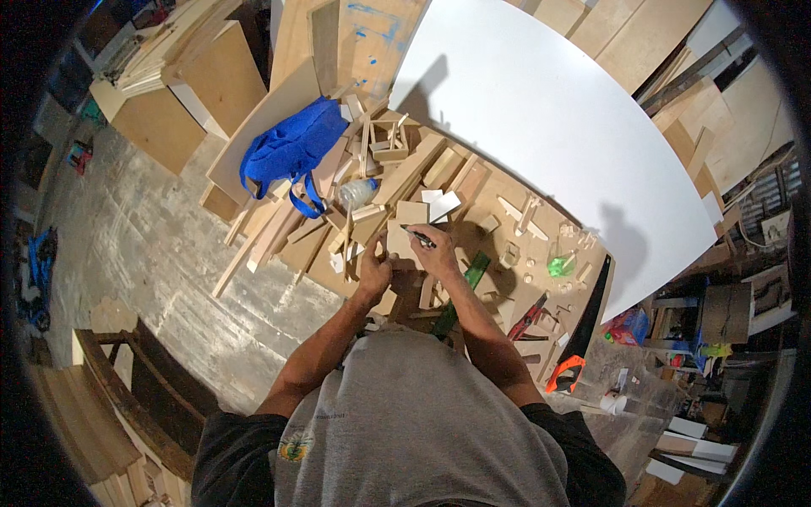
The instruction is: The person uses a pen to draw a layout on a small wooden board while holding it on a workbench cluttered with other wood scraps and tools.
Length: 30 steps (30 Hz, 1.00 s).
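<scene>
My right hand [433, 253] grips a dark pen [419, 238], its tip at a small square wooden board [409, 218] in the middle of the workbench. My left hand [376, 272] is closed on the lower left of that board. Around them lie wood strips, white offcuts [443, 204], a clear plastic bottle [356, 193] and a green strip-like tool [460, 296], partly behind my right arm.
A blue bag [289, 144] lies at upper left. Small wooden parts, red-handled pliers [528, 317] and an orange-handled saw [566, 372] are at right. A white panel [541, 118] stands beyond the bench [494, 186]. Plywood stacks [152, 127] and a wooden frame [114, 380] are at left.
</scene>
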Available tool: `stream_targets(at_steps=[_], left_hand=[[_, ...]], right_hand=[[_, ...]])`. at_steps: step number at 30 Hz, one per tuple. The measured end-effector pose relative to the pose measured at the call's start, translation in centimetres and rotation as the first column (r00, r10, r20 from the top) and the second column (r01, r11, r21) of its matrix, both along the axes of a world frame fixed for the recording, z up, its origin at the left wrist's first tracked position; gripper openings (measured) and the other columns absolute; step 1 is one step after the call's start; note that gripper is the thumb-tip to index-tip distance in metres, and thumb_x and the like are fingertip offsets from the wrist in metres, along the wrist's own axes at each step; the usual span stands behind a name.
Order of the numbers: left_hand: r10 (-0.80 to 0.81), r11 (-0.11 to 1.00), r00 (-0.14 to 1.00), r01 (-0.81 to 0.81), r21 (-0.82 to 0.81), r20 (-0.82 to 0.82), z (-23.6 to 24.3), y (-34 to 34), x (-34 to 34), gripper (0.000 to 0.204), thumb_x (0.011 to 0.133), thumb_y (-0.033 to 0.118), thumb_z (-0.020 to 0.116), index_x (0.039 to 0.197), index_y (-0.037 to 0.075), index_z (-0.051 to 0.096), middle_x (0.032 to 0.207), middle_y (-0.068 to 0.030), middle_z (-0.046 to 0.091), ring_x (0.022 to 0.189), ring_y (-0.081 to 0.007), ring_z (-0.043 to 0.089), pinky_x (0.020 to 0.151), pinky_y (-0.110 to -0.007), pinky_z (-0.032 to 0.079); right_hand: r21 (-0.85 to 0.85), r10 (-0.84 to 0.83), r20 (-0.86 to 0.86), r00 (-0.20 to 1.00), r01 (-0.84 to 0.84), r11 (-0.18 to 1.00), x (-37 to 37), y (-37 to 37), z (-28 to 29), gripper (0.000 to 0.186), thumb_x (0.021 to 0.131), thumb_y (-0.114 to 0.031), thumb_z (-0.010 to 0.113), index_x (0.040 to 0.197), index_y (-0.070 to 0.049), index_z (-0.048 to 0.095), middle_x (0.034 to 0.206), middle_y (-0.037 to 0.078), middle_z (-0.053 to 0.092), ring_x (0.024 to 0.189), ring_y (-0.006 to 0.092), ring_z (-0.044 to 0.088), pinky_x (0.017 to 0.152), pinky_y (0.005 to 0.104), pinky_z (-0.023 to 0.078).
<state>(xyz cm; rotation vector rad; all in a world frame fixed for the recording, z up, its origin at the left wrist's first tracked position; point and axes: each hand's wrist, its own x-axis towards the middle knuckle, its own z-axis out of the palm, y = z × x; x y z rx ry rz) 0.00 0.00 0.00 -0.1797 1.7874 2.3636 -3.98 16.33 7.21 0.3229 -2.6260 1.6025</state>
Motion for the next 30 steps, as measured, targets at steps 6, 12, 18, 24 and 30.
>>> stream_targets(at_steps=[6,12,18,24,30], left_hand=[[0.019,0.999,0.999,-0.021,0.048,0.046,1.1,0.2,0.0,0.060,0.090,-0.004,0.055,0.144,0.009,0.034,0.107,-0.0141,0.062,0.090,-0.0208,0.064,0.075,-0.033,0.055],[0.029,1.000,0.997,-0.028,-0.012,0.075,1.7,0.3,0.2,0.060,0.089,-0.005,0.056,0.143,0.009,0.034,0.107,-0.0163,0.062,0.090,-0.0207,0.064,0.075,-0.032,0.054],[0.025,0.999,0.998,-0.026,0.033,0.054,1.6,0.1,0.1,0.058,0.090,-0.005,0.054,0.143,0.009,0.035,0.107,-0.0158,0.060,0.089,-0.0212,0.063,0.075,-0.033,0.054],[0.041,0.996,0.994,-0.050,0.080,0.102,2.7,0.5,0.4,0.058,0.090,-0.005,0.053,0.143,0.011,0.038,0.107,-0.0137,0.059,0.090,-0.0200,0.059,0.074,-0.031,0.054],[0.045,0.998,0.997,-0.048,0.048,0.064,2.8,0.4,0.4,0.058,0.091,-0.005,0.053,0.144,0.012,0.037,0.105,-0.0139,0.059,0.085,-0.0169,0.059,0.072,-0.029,0.052]], right_hand=[[-0.024,0.024,-0.055,0.998,-0.025,0.999,0.4,0.5,0.0,0.018,0.087,-0.009,0.066,0.103,0.000,0.068,0.089,0.008,0.069,0.073,0.0110,0.061,0.063,0.0282,0.050],[0.016,0.014,0.037,0.999,-0.014,1.000,1.7,1.1,0.4,0.020,0.085,-0.009,0.066,0.104,-0.003,0.068,0.091,0.012,0.070,0.079,0.0178,0.067,0.066,0.0310,0.055],[-0.052,-0.028,0.053,0.998,0.031,0.998,2.4,1.1,0.3,0.018,0.087,-0.009,0.065,0.104,-0.004,0.068,0.096,0.010,0.069,0.082,0.0186,0.068,0.069,0.0315,0.056],[-0.213,-0.156,0.035,0.987,0.160,0.964,2.5,3.2,-1.2,0.021,0.093,-0.008,0.061,0.109,0.005,0.063,0.099,0.011,0.067,0.090,0.0153,0.067,0.077,0.0287,0.060],[-0.078,-0.060,-0.120,0.991,0.050,0.996,3.4,2.2,-0.5,0.017,0.091,-0.011,0.065,0.104,-0.001,0.065,0.093,0.006,0.066,0.081,0.0114,0.065,0.070,0.0255,0.055]])
